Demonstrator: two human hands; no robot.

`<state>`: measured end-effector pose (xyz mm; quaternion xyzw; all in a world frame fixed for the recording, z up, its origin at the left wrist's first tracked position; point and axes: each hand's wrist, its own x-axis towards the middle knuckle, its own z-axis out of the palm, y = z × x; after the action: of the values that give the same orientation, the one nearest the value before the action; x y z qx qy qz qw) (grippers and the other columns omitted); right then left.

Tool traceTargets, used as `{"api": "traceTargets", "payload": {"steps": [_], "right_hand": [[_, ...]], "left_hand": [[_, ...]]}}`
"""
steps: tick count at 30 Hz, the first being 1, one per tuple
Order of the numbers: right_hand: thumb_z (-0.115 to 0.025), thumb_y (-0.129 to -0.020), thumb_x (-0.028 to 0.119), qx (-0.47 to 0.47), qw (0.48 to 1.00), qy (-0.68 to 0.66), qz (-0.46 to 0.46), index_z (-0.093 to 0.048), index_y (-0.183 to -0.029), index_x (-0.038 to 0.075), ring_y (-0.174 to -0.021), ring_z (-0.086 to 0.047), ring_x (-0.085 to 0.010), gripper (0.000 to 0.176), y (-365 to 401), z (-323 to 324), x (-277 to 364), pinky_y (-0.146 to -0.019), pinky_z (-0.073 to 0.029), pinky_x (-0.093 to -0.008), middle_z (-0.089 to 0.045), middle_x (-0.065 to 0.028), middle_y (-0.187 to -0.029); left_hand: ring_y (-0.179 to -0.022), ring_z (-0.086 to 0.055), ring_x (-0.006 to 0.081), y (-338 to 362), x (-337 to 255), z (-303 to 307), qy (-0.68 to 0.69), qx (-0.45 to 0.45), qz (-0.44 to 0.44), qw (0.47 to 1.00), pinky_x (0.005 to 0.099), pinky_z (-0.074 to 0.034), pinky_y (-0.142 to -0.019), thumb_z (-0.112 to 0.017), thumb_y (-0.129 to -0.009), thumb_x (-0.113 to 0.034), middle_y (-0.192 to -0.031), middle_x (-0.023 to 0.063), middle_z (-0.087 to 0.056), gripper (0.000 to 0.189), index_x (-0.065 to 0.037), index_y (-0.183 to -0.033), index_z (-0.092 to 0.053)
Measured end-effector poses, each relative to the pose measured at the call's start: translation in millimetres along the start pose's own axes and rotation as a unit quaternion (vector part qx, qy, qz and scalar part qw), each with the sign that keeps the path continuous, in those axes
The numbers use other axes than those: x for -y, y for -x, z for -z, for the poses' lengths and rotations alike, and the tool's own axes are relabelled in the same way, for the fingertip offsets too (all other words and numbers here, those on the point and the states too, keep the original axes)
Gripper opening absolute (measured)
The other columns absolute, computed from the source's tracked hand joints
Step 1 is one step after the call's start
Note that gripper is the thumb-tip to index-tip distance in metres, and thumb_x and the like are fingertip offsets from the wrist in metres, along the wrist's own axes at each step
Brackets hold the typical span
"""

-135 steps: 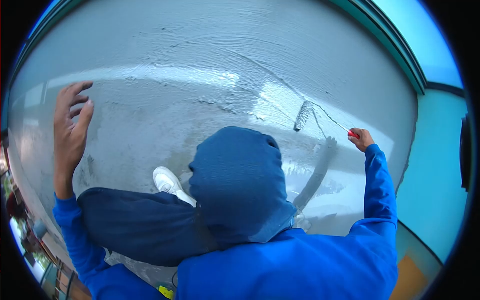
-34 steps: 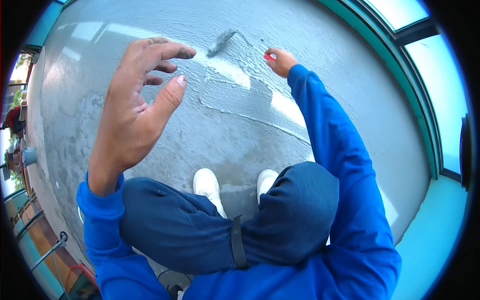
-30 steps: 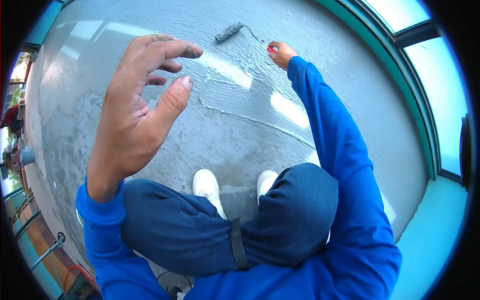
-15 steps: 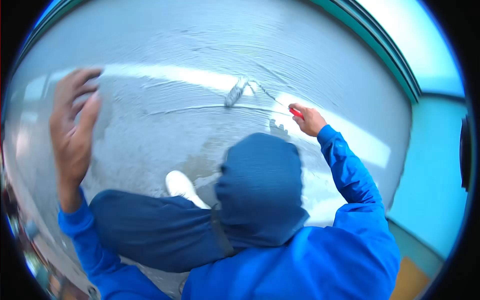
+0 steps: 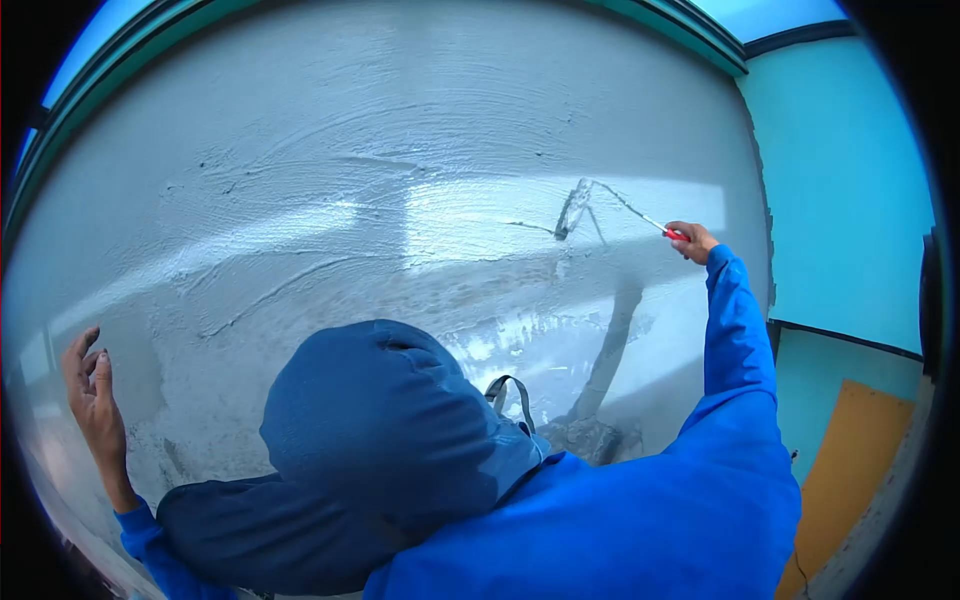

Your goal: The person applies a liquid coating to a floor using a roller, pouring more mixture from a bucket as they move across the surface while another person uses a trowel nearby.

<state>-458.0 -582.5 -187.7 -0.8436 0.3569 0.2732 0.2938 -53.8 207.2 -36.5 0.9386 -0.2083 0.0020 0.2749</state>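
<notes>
A paint roller with a red handle [image 5: 678, 236] is held in my right hand [image 5: 694, 242], fingers wrapped around the grip. Its grey, coated roller head [image 5: 572, 210] rests on a wet grey surface [image 5: 480, 130], in a bright patch of sunlight. Curved ridges and streaks of the coating spread around it. Off to the left, my left hand [image 5: 95, 395] is raised with its fingers apart and slightly bent, holding nothing.
A teal frame [image 5: 690, 30] edges the grey surface at the top. Pale teal panels [image 5: 830, 190] stand on the right, above an orange-brown board [image 5: 855, 470]. A dark loop-shaped strap [image 5: 515, 392] shows beside my dark-clothed knee [image 5: 370, 420].
The roller and my right hand have moved to the right across the coated surface. My left hand sits lower and further left in view, and the camera's view has shifted.
</notes>
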Motion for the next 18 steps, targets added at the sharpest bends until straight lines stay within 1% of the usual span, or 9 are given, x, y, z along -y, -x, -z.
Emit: {"api": "traceTargets", "payload": {"steps": [2, 4, 6, 9, 11, 12, 15, 17, 18], "right_hand": [[-0.054, -0.087, 0.01, -0.006, 1.0, -0.028, -0.011, -0.056, -0.119, 0.011, -0.059, -0.05, -0.011, 0.032, -21, 17, -18, -0.055, -0.047, -0.0285, -0.053, -0.0029, -0.068], [-0.055, -0.087, 0.011, -0.011, 0.999, -0.034, 0.008, -0.056, -0.119, 0.011, -0.058, -0.049, -0.0106, 0.032, -51, 30, -26, -0.054, -0.046, -0.0277, -0.053, -0.0031, -0.069], [-0.056, -0.087, 0.011, -0.009, 1.0, 0.001, 0.02, -0.056, -0.118, 0.012, -0.059, -0.05, -0.011, 0.031, -81, 39, -9, -0.054, -0.046, -0.0276, -0.054, -0.0028, -0.071], [-0.057, -0.085, 0.009, 0.021, 0.998, 0.034, 0.058, -0.057, -0.117, 0.011, -0.06, -0.05, -0.0112, 0.031, -129, 48, 37, -0.055, -0.047, -0.0287, -0.056, -0.0029, -0.075], [-0.058, -0.084, 0.008, 0.034, 0.991, 0.061, 0.111, -0.058, -0.116, 0.01, -0.063, -0.052, -0.0136, 0.032, -157, 50, 75, -0.058, -0.047, -0.0314, -0.059, -0.0048, -0.079], [-0.059, -0.083, 0.009, 0.034, 0.986, 0.09, 0.138, -0.058, -0.116, 0.01, -0.068, -0.055, -0.0162, 0.033, -167, 49, 101, -0.062, -0.047, -0.0332, -0.06, -0.0072, -0.083], [-0.06, -0.082, 0.012, -0.005, 0.95, 0.178, 0.258, -0.057, -0.118, 0.011, -0.088, -0.06, -0.0257, 0.037, -191, 30, 183, -0.079, -0.047, -0.0379, -0.063, -0.0133, -0.097], [-0.061, -0.082, 0.013, -0.002, 0.945, 0.182, 0.273, -0.057, -0.12, 0.014, -0.099, -0.059, -0.0299, 0.039, -214, 8, 228, -0.087, -0.045, -0.0397, -0.063, -0.0147, -0.105], [-0.061, -0.082, 0.014, -0.002, 0.937, 0.193, 0.293, -0.057, -0.121, 0.015, -0.1, -0.058, -0.0308, 0.039, -216, -4, 252, -0.089, -0.045, -0.0399, -0.062, -0.0149, -0.107]], "left_hand": [[-0.104, -0.051, 0.0174, 2, 13, 1, -0.011, 0.008, 0.021, 1.0, 0.0299, -0.041, -0.09, -0.047, -0.094, -0.011, -0.123, 0.0094, -0.052, 0.03, -0.005, -0.123, -0.051], [-0.104, -0.051, 0.0167, 6, 22, 2, -0.012, 0.008, 0.035, 0.999, 0.0293, -0.041, -0.089, -0.047, -0.094, -0.011, -0.123, 0.0096, -0.052, 0.03, -0.004, -0.123, -0.051], [-0.104, -0.051, 0.0164, 8, 24, 4, -0.004, 0.0, 0.043, 0.999, 0.0288, -0.041, -0.088, -0.047, -0.093, -0.01, -0.122, 0.0099, -0.052, 0.03, -0.004, -0.123, -0.051], [-0.104, -0.051, 0.0161, 14, 17, 11, -0.05, -0.002, 0.051, 0.997, 0.0282, -0.041, -0.087, -0.048, -0.093, -0.01, -0.123, 0.0098, -0.052, 0.03, -0.004, -0.123, -0.05], [-0.104, -0.05, 0.0161, 17, 8, 15, -0.056, 0.001, 0.074, 0.996, 0.0287, -0.041, -0.088, -0.048, -0.093, -0.01, -0.123, 0.0098, -0.052, 0.03, -0.004, -0.123, -0.05], [-0.104, -0.05, 0.0161, 19, 3, 17, -0.058, 0.004, 0.086, 0.995, 0.0289, -0.041, -0.088, -0.048, -0.093, -0.009, -0.123, 0.0098, -0.052, 0.03, -0.004, -0.123, -0.05], [-0.106, -0.05, 0.017, 21, -2, 16, -0.064, -0.01, 0.042, 0.997, 0.03, -0.041, -0.089, -0.047, -0.093, -0.01, -0.123, 0.0098, -0.051, 0.031, -0.005, -0.123, -0.05], [-0.109, -0.05, 0.0178, 20, -7, 11, -0.051, -0.01, 0.054, 0.997, 0.0308, -0.041, -0.09, -0.047, -0.094, -0.011, -0.123, 0.0098, -0.051, 0.031, -0.006, -0.123, -0.05], [-0.11, -0.049, 0.0182, 18, -9, 9, -0.047, -0.009, 0.06, 0.997, 0.0312, -0.041, -0.091, -0.047, -0.094, -0.012, -0.123, 0.0097, -0.051, 0.031, -0.006, -0.124, -0.05]]}}
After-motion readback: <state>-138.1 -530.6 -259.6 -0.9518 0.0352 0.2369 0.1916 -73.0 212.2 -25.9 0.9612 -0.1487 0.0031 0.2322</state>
